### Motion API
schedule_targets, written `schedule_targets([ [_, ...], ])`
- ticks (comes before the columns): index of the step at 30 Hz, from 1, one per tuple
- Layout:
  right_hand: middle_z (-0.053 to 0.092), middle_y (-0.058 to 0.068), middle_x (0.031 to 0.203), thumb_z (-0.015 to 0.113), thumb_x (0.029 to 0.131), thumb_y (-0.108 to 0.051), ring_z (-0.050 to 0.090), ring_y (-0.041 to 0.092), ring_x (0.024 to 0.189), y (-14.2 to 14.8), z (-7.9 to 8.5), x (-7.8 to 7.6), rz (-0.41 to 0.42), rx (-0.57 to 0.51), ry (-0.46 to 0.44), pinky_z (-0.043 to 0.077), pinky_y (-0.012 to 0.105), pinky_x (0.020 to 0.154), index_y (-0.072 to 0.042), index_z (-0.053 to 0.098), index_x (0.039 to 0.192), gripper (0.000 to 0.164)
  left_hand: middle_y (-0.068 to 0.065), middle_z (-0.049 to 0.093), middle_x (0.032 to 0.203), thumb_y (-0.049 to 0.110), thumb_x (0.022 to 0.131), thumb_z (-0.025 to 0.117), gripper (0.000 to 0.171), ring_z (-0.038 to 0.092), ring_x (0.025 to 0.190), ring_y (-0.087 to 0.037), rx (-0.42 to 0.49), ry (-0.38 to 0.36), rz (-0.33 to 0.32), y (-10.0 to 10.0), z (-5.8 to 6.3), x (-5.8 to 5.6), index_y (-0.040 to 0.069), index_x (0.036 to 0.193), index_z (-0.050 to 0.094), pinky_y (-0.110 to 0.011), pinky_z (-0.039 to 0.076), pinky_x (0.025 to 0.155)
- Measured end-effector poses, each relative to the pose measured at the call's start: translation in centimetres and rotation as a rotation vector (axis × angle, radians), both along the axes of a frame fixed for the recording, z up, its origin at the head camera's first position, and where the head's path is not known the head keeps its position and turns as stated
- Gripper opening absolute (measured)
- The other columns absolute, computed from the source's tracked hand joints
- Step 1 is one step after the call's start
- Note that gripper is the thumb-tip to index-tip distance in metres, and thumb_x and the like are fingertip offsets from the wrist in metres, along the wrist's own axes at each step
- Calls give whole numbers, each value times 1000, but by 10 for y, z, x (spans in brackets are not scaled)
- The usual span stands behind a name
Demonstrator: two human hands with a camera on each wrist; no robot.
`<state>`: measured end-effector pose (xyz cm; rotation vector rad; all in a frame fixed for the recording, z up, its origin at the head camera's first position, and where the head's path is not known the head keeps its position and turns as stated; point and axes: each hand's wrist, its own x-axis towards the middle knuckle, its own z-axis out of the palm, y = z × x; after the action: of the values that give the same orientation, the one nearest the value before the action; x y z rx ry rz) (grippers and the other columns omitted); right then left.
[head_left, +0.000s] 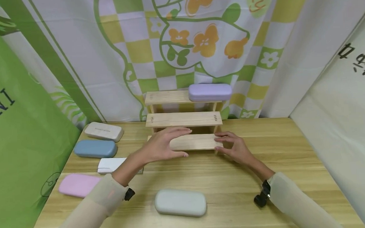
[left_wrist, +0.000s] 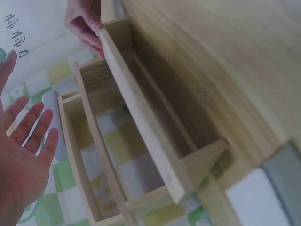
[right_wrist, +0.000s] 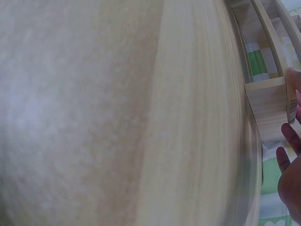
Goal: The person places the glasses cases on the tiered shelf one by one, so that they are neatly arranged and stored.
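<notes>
A three-step wooden display rack (head_left: pixel 184 119) stands at the back of the table, a lavender glasses case (head_left: pixel 210 92) on the right part of its top step. My right hand (head_left: pixel 236 148) pinches the right end of the lowest board, thumb at the front edge; the left wrist view shows this hand (left_wrist: pixel 84 23) there too. In front of the board's left part hovers my left hand (head_left: pixel 160 145), thumb and fingers spread, holding nothing; its palm (left_wrist: pixel 23 174) faces the left wrist camera. Nearer me lies a pale grey-green glasses case (head_left: pixel 180 203).
Along the table's left side lie a cream case (head_left: pixel 104 131), a blue case (head_left: pixel 95 148), a white case (head_left: pixel 109 165) partly behind my left forearm, and a pink case (head_left: pixel 78 185). A patterned curtain (head_left: pixel 186 59) hangs right behind the rack.
</notes>
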<state>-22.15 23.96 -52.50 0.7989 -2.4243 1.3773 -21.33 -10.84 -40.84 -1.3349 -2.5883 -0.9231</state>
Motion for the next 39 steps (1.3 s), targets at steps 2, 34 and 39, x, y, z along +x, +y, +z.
schedule_targets([
  [2, 70, 17, 133, 87, 85, -1, 62, 39, 126, 0, 1, 0, 1, 0, 1, 40, 19, 113, 3, 78, 117, 34, -6, 63, 149, 38, 84, 91, 76, 57, 139, -27, -19, -5, -1, -4, -4, 4, 11, 148, 62, -49, 50, 111],
  [34, 70, 14, 134, 88, 85, -3, 61, 37, 128, 2, -3, -2, -6, 9, -20, 40, 17, 111, -2, 79, 119, 35, -10, 60, 152, 57, 77, 90, 94, 58, 139, -31, -128, -120, -36, -48, -58, 65, 8, 151, 58, -52, 47, 114],
  [39, 70, 16, 134, 87, 86, -2, 62, 39, 127, 1, -3, -2, -4, 9, -6, 40, 17, 111, -1, 79, 119, 34, -9, 60, 153, 61, 76, 89, 95, 57, 140, -31, -144, -137, -27, -53, -64, 72, 11, 151, 58, -53, 46, 115],
])
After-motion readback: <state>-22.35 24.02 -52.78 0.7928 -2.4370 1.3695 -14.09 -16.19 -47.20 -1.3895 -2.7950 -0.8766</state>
